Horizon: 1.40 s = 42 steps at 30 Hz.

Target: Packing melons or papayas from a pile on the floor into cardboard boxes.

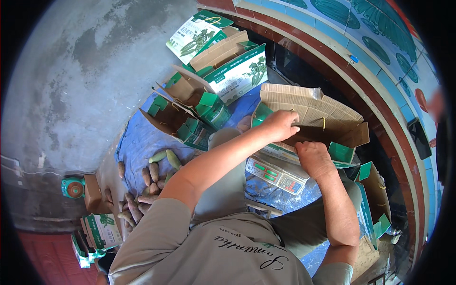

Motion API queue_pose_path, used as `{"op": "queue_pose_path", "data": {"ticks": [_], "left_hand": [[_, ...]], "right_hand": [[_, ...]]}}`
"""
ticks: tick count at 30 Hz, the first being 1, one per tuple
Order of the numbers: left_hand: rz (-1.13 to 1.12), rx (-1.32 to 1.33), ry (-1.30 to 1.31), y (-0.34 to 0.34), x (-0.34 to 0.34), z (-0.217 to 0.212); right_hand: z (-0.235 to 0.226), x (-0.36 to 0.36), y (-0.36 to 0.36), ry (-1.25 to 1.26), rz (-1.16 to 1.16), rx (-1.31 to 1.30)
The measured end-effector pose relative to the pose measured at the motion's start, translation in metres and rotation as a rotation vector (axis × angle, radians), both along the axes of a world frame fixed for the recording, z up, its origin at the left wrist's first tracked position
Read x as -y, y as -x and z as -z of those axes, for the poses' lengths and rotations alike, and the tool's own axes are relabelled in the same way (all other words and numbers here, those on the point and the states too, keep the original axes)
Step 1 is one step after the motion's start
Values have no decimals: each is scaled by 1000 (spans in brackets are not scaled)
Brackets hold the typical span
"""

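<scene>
- Under both hands: an unfolded cardboard box (pixel 308 114), brown inside up, long axis running left to right across the person's front. It lies over the scale and the lap area.
- Left hand (pixel 281 124) sits on the box's near-left part, fingers curled together and pressed down on a flap edge, knuckles up. Looks like a grip on the flap, but the fingertips are hidden, so can't tell if it's pinched or only pressed.
- Right hand (pixel 313 159) is just beside it, lower and to the right, closed in a loose fist on the box's near edge beside a green flap (pixel 341 152). Thumb side is hidden.
- The hands are near each other, not touching. The left reaches further onto the box; the right is nearer the body.
- Directly below the right hand: a digital weighing scale (pixel 275 173), display panel facing up, partly covered by the box. It's touching or nearly touching the box's underside.
- Under all of it: a blue tarp (pixel 137 142) on the concrete floor.
- Left of the fingers, well apart: a pile of loofah-like green and brown gourds (pixel 152 173).
- Beyond the left hand, further left: several opened green-and-brown cartons (pixel 190 109), flaps up.
- Farthest: printed green-and-white cartons (pixel 228 61) by the tiled wall base.
</scene>
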<state>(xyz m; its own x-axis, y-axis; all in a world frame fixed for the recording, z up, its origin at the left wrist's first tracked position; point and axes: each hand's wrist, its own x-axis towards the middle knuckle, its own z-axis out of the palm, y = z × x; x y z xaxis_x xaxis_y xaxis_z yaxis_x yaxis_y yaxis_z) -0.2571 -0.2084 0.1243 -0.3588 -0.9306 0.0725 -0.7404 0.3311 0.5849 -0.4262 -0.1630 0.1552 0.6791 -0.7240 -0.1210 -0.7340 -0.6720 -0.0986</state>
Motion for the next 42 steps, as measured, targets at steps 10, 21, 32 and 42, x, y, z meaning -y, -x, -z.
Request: {"op": "queue_pose_path", "data": {"ticks": [10,21,32,42], "left_hand": [[-447,-366,238,-119,-70,-56],[-613,264,20,-259,-222,102],[-757,354,-802,-269,-357,205],[-920,248,-894,-254,-383,229]], "right_hand": [[13,-1,4,21,-7,54],[-9,-8,-15,-111,-20,180],[-7,-7,-32,-46,-148,255],[-17,-8,-40,-116,-161,237]]}}
